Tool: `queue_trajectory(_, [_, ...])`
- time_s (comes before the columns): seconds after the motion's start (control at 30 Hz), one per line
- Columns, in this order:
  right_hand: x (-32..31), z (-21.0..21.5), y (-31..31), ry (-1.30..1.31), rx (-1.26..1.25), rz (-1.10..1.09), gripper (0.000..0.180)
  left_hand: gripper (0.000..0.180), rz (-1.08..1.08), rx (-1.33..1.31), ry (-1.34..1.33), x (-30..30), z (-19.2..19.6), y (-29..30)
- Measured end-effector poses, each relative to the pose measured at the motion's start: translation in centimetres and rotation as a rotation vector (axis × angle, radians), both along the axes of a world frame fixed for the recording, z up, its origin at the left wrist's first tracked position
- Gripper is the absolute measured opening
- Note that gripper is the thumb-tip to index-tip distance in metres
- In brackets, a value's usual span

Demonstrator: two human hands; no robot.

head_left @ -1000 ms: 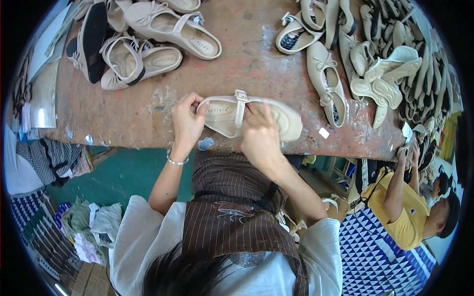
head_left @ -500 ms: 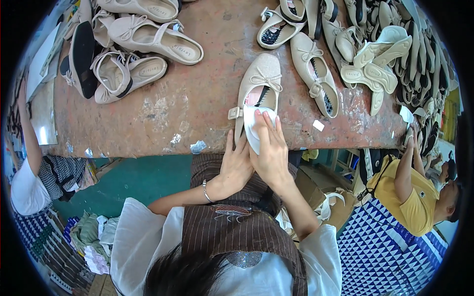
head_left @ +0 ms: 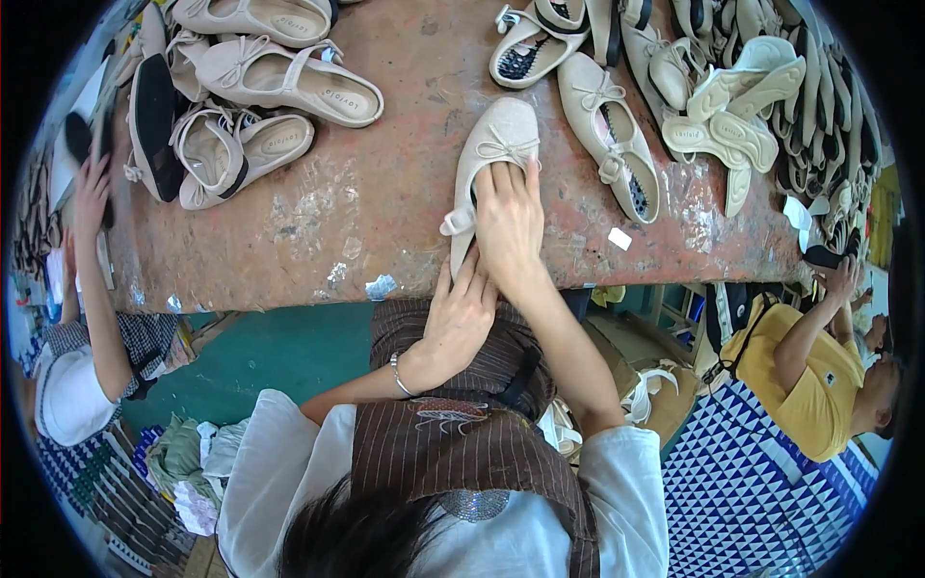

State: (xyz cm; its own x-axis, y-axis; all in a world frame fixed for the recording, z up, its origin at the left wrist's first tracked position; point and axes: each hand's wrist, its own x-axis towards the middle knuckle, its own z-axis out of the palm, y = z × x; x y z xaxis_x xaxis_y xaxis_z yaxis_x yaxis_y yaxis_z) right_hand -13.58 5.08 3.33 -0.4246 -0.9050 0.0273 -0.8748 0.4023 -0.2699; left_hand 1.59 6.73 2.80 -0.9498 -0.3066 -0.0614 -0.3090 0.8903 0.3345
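Note:
A beige flat shoe with a small bow and a side strap lies on the worn reddish table, toe pointing away from me, heel at the near edge. My right hand lies flat inside the shoe's opening, pressing down. My left hand grips the heel end from below the table edge; a thin bracelet is on that wrist.
Beige strap shoes are piled at the far left, more flats and loose insoles at the right. A person's hand reaches onto the table's left edge. Another person in a yellow shirt sits at the right.
The shoe went from lying sideways across the table edge to pointing away from me. My right hand moved from its upper into the opening, my left to the heel.

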Motion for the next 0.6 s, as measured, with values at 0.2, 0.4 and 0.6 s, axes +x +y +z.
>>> queue_trajectory(0.2, [1.9, 0.1, 3.0, -0.024, -0.085, 0.018, 0.055, 0.046, 0.011, 0.107, 0.043, 0.5, -0.7, 0.1])
queue_trajectory(0.4, [-1.7, 1.9, -1.4, -0.226, 0.261, 0.007, 0.038, 0.045, 0.014, 0.035, 0.067, -0.2, 0.1, -0.4])
queue_trajectory(0.6, [4.0, 0.4, 3.0, 0.080, -0.033, -0.033, 0.064, 0.042, 0.051, 0.148, 0.209, 0.6, -1.2, 0.2])
